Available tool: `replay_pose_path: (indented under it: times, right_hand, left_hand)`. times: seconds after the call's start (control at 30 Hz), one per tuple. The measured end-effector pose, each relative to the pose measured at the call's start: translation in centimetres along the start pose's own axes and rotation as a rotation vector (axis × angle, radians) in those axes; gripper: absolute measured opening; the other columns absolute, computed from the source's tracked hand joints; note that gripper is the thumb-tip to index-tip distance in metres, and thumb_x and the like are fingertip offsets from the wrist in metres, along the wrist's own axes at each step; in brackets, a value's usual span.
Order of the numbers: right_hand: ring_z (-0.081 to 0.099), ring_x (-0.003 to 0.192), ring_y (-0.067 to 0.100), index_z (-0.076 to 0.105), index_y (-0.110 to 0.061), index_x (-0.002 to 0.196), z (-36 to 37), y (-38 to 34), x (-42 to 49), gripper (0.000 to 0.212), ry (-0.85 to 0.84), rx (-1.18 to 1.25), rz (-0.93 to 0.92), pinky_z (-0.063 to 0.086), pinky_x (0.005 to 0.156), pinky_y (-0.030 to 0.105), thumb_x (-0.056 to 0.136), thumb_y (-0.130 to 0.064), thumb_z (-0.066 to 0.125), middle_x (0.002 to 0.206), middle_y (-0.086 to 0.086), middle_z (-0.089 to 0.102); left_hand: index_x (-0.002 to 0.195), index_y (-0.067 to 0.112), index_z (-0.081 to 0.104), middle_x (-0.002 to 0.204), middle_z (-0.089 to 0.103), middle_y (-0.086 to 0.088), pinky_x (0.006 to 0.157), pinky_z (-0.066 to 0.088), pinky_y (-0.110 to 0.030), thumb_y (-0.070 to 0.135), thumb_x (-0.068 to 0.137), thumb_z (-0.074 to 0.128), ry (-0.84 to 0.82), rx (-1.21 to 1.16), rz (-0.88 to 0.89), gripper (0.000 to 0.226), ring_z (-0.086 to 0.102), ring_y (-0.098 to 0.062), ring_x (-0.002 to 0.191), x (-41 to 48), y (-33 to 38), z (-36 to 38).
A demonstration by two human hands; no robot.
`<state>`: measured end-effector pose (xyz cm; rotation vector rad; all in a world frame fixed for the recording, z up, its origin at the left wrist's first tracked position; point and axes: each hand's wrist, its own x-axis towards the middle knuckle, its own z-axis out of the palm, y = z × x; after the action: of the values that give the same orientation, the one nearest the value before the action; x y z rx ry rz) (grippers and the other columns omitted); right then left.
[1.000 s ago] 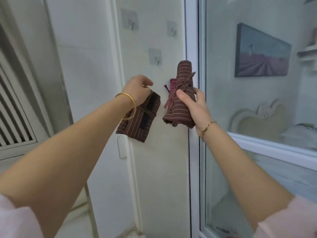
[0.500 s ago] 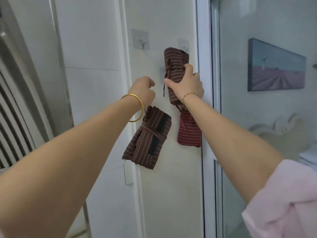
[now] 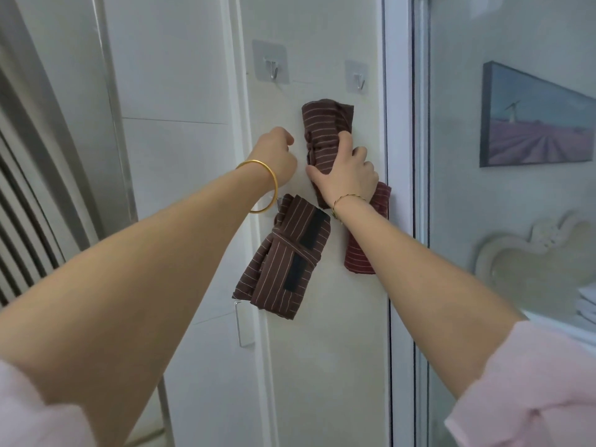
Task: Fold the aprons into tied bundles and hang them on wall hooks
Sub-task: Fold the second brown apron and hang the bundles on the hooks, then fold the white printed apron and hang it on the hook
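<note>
My right hand (image 3: 348,175) grips a rolled brown striped apron bundle (image 3: 325,133) and holds it upright against the wall, just below the upper right hook (image 3: 358,79). My left hand (image 3: 277,156) sits curled close to the bundle's left side by its thin tie; whatever lies between its fingers is hidden. The upper left hook (image 3: 273,67) is bare. A brown striped bundle with a black strip (image 3: 283,253) hangs lower left. A red striped bundle (image 3: 361,253) hangs lower right, partly behind my right forearm.
A white door frame (image 3: 400,188) and a glass sliding door (image 3: 467,253) stand right of the hooks, with a framed picture (image 3: 532,124) seen through the glass. A slatted panel (image 3: 19,188) is at the far left. A small white handle (image 3: 240,324) sits below the hanging bundle.
My right hand lifted the brown bundle up the wall to the upper right hook, then dropped slightly. My left hand rose from the hanging bundle to beside it. The view came closer.
</note>
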<state>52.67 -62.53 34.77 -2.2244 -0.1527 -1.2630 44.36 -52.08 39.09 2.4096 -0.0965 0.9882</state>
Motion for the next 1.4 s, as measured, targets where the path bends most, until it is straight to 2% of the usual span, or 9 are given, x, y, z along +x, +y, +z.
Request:
replay_pose_path:
  times: [0.13,0.27,0.47,0.63,0.77,1.0,1.1,1.23,1.4]
  right_hand:
    - [0.05,0.109,0.032,0.028,-0.018,0.137,0.5,0.7,-1.6,0.073,0.07,-0.115,-0.034,0.034,0.096,0.041,0.083,-0.062,0.05,0.121,0.015,0.053]
    - [0.046,0.112,0.033,0.033,-0.015,0.133,1.0,1.4,-2.6,0.073,0.075,-0.117,-0.064,0.029,0.105,0.042,0.082,-0.063,0.05,0.117,0.017,0.055]
    - [0.031,0.134,0.036,0.03,-0.013,0.135,0.7,1.9,-3.3,0.074,0.029,-0.154,-0.067,0.014,0.116,0.045,0.084,-0.064,0.046,0.132,0.019,0.05]
    - [0.031,0.133,0.032,0.031,-0.013,0.139,0.6,2.2,-3.8,0.076,0.066,-0.1,-0.096,0.022,0.114,0.045,0.083,-0.061,0.049,0.138,0.014,0.042]
    - [0.033,0.132,0.03,0.029,-0.011,0.142,0.4,2.6,-4.2,0.079,0.104,-0.043,-0.093,0.025,0.113,0.042,0.083,-0.059,0.05,0.139,0.012,0.041]
    - [0.039,0.126,0.027,0.039,-0.012,0.135,-0.7,2.2,-6.3,0.059,0.123,0.001,-0.134,0.031,0.11,0.041,0.087,-0.043,0.051,0.133,0.01,0.046]
    - [0.044,0.122,0.026,0.047,-0.01,0.126,-1.5,0.6,-8.5,0.044,0.164,0.065,-0.216,0.036,0.107,0.04,0.086,-0.028,0.053,0.128,0.009,0.051]
    - [0.051,0.104,0.023,0.057,-0.012,0.108,-1.5,-2.6,-13.2,0.028,0.211,0.164,-0.337,0.043,0.087,0.036,0.081,-0.017,0.054,0.113,0.006,0.057]
    - [0.053,0.092,0.023,0.06,-0.007,0.098,1.8,-7.5,-21.7,0.023,0.018,0.406,-0.459,0.045,0.072,0.027,0.077,-0.006,0.051,0.102,0.008,0.058]
  left_hand:
    - [0.137,0.011,0.039,0.135,0.045,-0.01,0.092,0.04,-0.026,0.0,0.093,0.04,-0.018,-0.002,0.006,0.045,0.048,-0.025,0.12,-0.2,-0.1,0.4]
    - [0.137,0.012,0.039,0.133,0.047,-0.01,0.086,0.041,-0.025,0.0,0.093,0.043,-0.034,-0.017,0.004,0.046,0.049,-0.026,0.118,-0.5,-0.2,0.9]
    - [0.135,0.01,0.041,0.129,0.051,-0.01,0.084,0.039,-0.022,0.0,0.093,0.047,-0.062,-0.021,-0.001,0.044,0.05,-0.024,0.117,-1.1,0.2,1.6]
    - [0.133,0.01,0.044,0.128,0.053,-0.009,0.089,0.043,-0.025,0.002,0.093,0.049,-0.091,-0.023,-0.003,0.041,0.052,-0.024,0.115,-1.2,-0.2,1.8]
    - [0.132,0.011,0.045,0.127,0.054,-0.009,0.084,0.043,-0.024,0.001,0.092,0.049,-0.096,-0.03,-0.015,0.042,0.052,-0.024,0.114,-1.2,-0.6,1.9]
    - [0.131,0.01,0.047,0.129,0.053,-0.009,0.093,0.044,-0.025,-0.002,0.092,0.047,-0.034,-0.069,0.006,0.041,0.051,-0.024,0.117,-2.8,-1.3,1.5]
    - [0.128,0.012,0.051,0.126,0.054,-0.006,0.094,0.044,-0.026,-0.001,0.092,0.046,0.022,-0.134,0.015,0.038,0.052,-0.021,0.114,-4.3,-2.4,1.2]
    - [0.118,0.011,0.056,0.112,0.056,0.0,0.086,0.044,-0.021,-0.002,0.089,0.044,0.156,-0.236,0.021,0.034,0.051,-0.012,0.097,-7.6,-5.2,0.0]
    - [0.102,0.013,0.058,0.101,0.059,0.0,0.076,0.041,-0.013,-0.007,0.081,0.038,0.281,-0.323,-0.145,0.035,0.053,-0.01,0.09,-14.1,-13.1,-1.6]
